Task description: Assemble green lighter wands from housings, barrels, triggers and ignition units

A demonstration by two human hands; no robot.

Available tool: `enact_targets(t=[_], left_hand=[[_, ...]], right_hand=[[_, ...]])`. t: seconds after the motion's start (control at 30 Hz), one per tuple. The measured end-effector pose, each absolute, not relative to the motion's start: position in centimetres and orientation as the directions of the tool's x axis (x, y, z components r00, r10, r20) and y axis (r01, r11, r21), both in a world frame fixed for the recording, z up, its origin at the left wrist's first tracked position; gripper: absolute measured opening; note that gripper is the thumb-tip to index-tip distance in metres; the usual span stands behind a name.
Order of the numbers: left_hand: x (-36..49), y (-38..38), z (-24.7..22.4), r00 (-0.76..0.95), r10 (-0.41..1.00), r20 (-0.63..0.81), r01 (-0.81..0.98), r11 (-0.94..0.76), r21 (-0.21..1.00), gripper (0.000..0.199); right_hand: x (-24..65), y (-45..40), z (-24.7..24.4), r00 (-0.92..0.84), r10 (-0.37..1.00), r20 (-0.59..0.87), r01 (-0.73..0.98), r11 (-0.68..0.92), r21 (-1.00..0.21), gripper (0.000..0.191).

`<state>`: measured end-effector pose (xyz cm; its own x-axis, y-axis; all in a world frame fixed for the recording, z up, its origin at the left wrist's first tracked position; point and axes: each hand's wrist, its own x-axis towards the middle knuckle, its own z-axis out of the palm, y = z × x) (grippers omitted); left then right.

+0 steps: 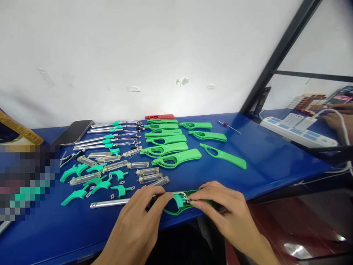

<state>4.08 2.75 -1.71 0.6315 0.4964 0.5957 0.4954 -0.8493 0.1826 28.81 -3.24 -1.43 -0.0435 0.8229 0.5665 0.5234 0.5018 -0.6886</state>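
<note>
A green lighter half-shell (174, 212) lies at the table's front edge, its hollow side up. My left hand (142, 215) grips its neck end, where a silver metal tube (109, 203) sticks out to the left. A teal trigger (179, 201) sits inside the shell, with a thin white wire (180, 193) running past it. My right hand (224, 206) pinches the wire between thumb and fingertips over the handle part. Its fingers cover much of the handle, and what lies beneath them is hidden.
Behind are green shells (176, 158), a red shell (160, 116), wired metal tubes (106, 140), clear fuel tanks (149, 178) and loose teal triggers (74, 195). A phone (74, 132), screwdriver (228, 127) and power strip (300, 130) lie farther out. Another person's hand (340, 117) is at right.
</note>
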Motion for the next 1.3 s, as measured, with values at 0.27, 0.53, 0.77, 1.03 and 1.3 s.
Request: enact_targets(t=[0.27,0.53,0.77,1.03,1.3], left_hand=[[4.1,2.5,-2.0,0.611,0.527,0.591,0.51,-0.833,0.215,0.04],[3.8,2.8,-2.3,0.641,0.501,0.581,0.492,-0.85,0.19,0.038],[3.9,2.7,-2.4,0.643,0.512,0.569,0.507,-0.842,0.184,0.037],[3.7,2.5,-2.8,0.639,0.512,0.574,0.499,-0.844,0.197,0.039],[4.1,2.4,-2.2,0.628,0.515,0.584,0.512,-0.838,0.189,0.04]], right_hand=[[29.5,-3.2,-0.5,-0.067,0.905,0.42,0.563,0.382,-0.733,0.019],[30.0,-2.1,0.4,-0.205,0.929,0.308,0.66,0.363,-0.658,0.023],[30.3,-1.5,0.6,-0.331,0.866,0.376,0.717,0.49,-0.497,0.022],[30.2,-1.2,0.8,-0.404,0.802,0.441,0.772,0.557,-0.305,0.019],[30.0,-1.2,0.5,-0.441,0.794,0.419,0.806,0.556,-0.205,0.018]])
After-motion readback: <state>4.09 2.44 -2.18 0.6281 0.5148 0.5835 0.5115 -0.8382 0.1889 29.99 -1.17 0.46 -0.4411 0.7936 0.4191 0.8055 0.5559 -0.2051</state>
